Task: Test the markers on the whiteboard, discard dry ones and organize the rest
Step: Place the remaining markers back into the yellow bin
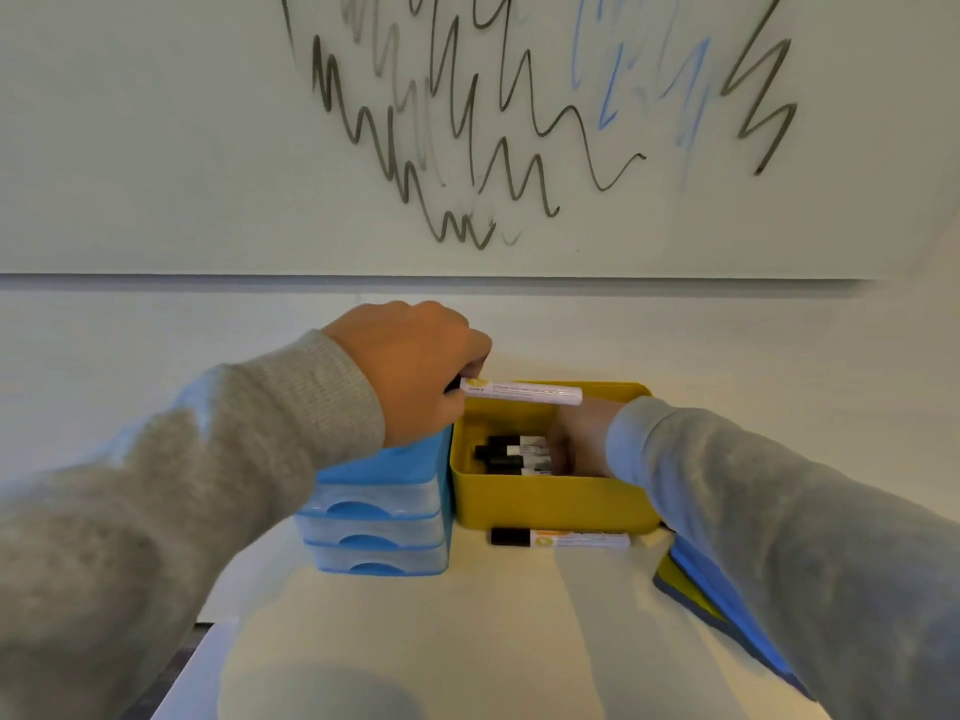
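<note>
My left hand (415, 366) grips a white marker (524, 392) by its dark end and holds it level over the back rim of the yellow box (545, 504). My right hand (582, 441) reaches down inside that box among several markers (511, 452) with black caps; its fingers are blurred and partly hidden, so its grip cannot be told. Another white marker with a black cap (558, 538) lies on the table in front of the box. The whiteboard (156, 148) above carries black, grey and blue zigzag test strokes.
A blue three-drawer organiser (379, 522) stands against the left side of the yellow box, under my left hand. A blue and yellow flat item (696, 584) lies at the right, partly under my right sleeve. The white table's edge runs at the lower left.
</note>
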The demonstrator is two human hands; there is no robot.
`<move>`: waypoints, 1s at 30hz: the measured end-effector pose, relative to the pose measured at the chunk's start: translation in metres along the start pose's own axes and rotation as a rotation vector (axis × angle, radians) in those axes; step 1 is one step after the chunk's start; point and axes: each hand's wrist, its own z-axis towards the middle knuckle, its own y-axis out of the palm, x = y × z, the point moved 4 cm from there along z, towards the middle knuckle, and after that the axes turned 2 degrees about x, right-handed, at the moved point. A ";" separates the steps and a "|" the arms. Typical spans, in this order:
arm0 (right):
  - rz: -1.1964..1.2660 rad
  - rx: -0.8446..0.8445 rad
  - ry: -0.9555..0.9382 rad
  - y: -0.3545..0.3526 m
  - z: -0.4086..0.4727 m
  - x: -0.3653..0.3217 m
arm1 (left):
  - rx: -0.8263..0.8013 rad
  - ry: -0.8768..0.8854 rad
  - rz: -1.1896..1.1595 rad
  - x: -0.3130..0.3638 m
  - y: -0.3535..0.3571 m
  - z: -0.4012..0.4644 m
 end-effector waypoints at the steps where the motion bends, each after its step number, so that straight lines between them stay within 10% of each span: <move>1: -0.009 -0.004 0.007 0.004 0.005 0.000 | -0.006 -0.002 -0.003 0.000 0.003 0.005; 20: 0.098 0.064 0.006 -0.056 -0.049 0.045 | -0.233 -0.020 -0.040 0.032 0.053 0.065; 30: 0.138 0.141 -0.049 -0.042 -0.048 0.047 | -0.797 0.129 -0.099 0.075 0.112 0.093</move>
